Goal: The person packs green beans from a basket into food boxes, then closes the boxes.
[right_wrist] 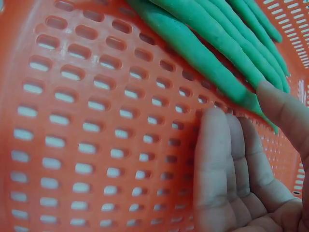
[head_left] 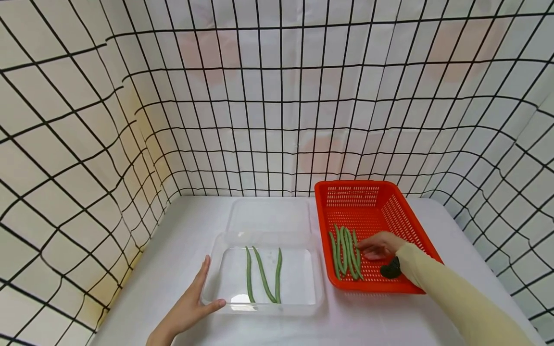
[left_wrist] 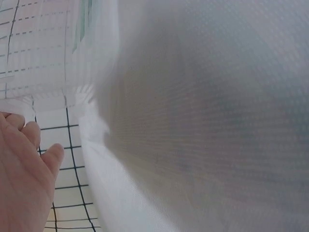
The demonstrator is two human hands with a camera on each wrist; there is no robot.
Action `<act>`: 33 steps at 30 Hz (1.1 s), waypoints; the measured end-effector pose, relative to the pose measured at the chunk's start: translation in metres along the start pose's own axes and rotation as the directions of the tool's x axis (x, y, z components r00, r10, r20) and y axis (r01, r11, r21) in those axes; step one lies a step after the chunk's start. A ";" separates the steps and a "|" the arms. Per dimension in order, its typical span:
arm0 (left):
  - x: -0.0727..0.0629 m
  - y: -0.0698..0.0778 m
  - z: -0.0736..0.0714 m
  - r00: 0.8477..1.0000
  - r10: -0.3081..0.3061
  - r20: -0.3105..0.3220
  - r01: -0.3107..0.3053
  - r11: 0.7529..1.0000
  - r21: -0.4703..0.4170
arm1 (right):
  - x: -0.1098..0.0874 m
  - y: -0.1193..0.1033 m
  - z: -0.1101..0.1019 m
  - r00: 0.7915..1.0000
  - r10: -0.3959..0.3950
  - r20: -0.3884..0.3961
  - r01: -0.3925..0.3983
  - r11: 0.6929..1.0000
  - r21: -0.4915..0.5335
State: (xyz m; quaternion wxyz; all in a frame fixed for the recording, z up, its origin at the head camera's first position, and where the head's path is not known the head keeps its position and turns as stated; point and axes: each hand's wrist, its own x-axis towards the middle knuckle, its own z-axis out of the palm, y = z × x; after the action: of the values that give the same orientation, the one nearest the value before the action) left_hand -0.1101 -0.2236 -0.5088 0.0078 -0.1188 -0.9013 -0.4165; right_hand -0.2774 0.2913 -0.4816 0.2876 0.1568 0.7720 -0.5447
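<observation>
My left hand (head_left: 188, 300) is at the left side of a clear plastic container (head_left: 298, 274), fingers extended along its wall and thumb by the front corner. Inside the container lie three green beans (head_left: 248, 274), spaced apart and running lengthwise front to back. My right hand (head_left: 383, 244) reaches down into a red perforated basket (head_left: 320, 216), just right of a row of several green beans (head_left: 345, 250). In the right wrist view, the thumb (right_wrist: 282, 106) overlaps the nearest bean (right_wrist: 193, 48), while slightly bent fingers (right_wrist: 215, 145) lie on its other side, close to its tip.
Behind the container, a clear flat lid (head_left: 268, 216) lies on the white tablecloth (head_left: 182, 240). The basket stands right of the container, a narrow gap between them. White walls with a black grid (head_left: 281, 115) enclose the table at the back and sides.
</observation>
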 end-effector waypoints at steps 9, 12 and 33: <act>-0.002 -0.001 0.003 1.000 -0.011 0.014 0.011 1.000 -0.009 | 0.004 -0.001 0.009 0.999 0.029 -0.034 -0.031 0.999 -0.041; -0.002 -0.001 0.004 1.000 -0.002 0.009 0.002 1.000 -0.001 | 0.004 -0.003 0.008 0.998 0.044 -0.036 -0.046 0.997 -0.060; 0.002 0.004 -0.004 1.000 0.011 0.024 -0.011 1.000 0.005 | 0.002 -0.003 -0.016 0.986 -0.082 0.143 0.077 0.996 0.038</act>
State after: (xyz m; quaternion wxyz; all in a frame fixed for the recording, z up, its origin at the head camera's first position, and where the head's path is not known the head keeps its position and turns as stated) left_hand -0.1113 -0.2242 -0.5032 -0.0003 -0.1287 -0.9016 -0.4129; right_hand -0.2848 0.3048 -0.4769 0.3182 0.0904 0.7461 -0.5779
